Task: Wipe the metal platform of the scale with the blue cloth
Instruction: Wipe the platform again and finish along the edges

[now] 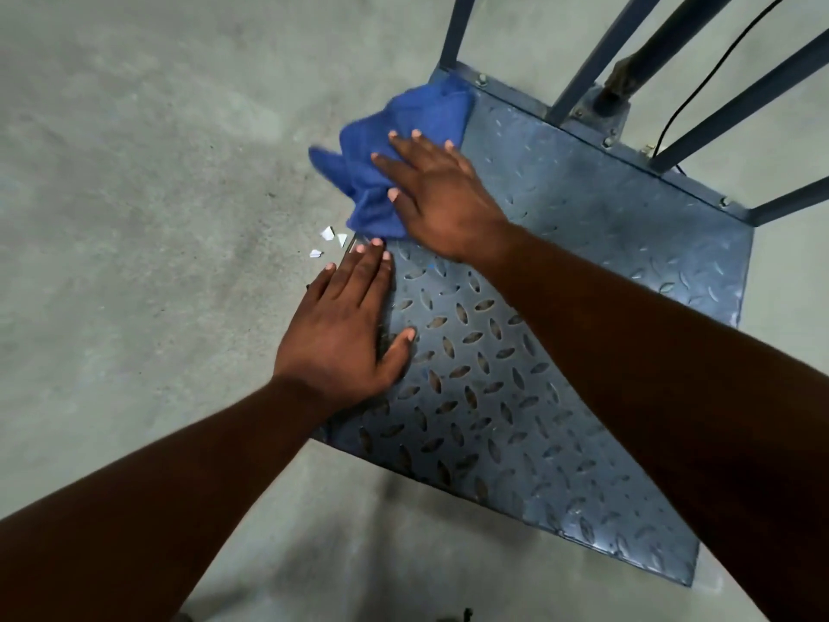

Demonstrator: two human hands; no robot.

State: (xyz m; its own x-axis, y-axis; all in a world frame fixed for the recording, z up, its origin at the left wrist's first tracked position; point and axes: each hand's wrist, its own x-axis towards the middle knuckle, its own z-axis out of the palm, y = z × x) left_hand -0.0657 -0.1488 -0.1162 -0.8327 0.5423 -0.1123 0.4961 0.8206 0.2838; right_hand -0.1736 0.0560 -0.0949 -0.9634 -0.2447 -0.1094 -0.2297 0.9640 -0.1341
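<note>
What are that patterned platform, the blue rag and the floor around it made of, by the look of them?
The platform looks like painted steel tread plate: raised lozenge studs, dull blue-grey sheen, bolted edges. The blue cloth, under the right hand, looks like soft terry or microfibre: fuzzy, crumpled, matte. The floor seems bare concrete: grey, mottled, finely speckled. The left hand rests flat on the platform's edge.

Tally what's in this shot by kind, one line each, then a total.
Hand: 2, left hand and right hand
Blue cloth: 1
Metal platform: 1
White scraps on the floor: 3
Blue frame bars: 4
Black cable: 1
Total: 12
</note>
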